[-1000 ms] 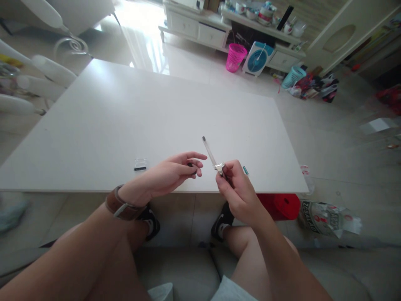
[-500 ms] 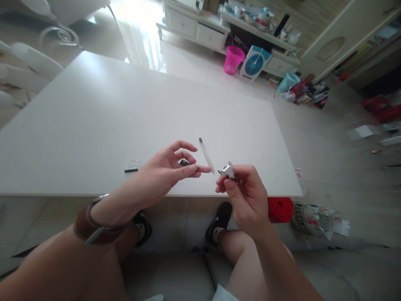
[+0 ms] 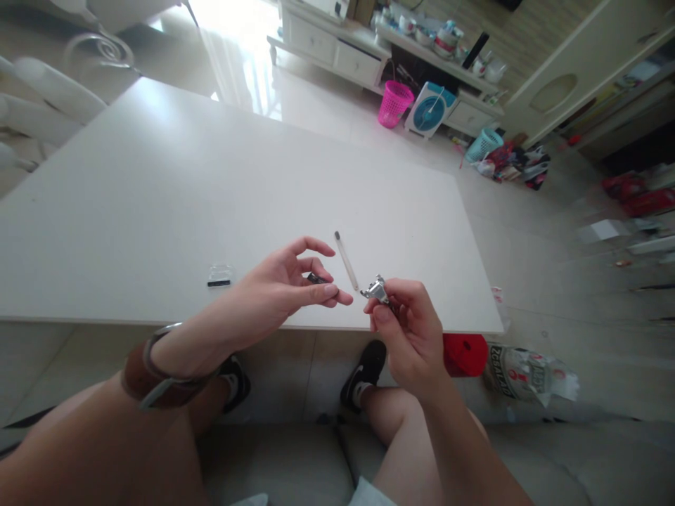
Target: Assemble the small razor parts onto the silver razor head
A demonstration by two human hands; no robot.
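1. Table (image 3: 253, 169): stayed put; only the camera view drifted over the last second. Near left corner was cut off by the frame.
2. Left hand (image 3: 287, 284): reached in over the near edge. Thumb and lower fingers were closed on the dark piece (image 3: 317, 279), index finger stretched out clear of it.
3. Right hand (image 3: 414, 323): at the near edge, right half, thumb and fingers pinched on the metal piece (image 3: 375, 289). A small teal part seen beside this hand a second ago was out of sight, probably behind it.
4. Tube (image 3: 346, 263): on the table between the hands, dark end toward the far edge. A second ago its near end overlapped the metal piece in view; now that end showed clear. My read: tube parked, work was in the two held pieces.
5. Clear case (image 3: 220, 274): unmoved by the near edge, left half, dark strip facing that edge. Contents too faint to make out.
6. Metal piece: just beside the tube's near end, turned since a second ago. Back end buried in the fingers.
7. Dark piece: more exposed than a second ago. Full shape hidden by the thumb.
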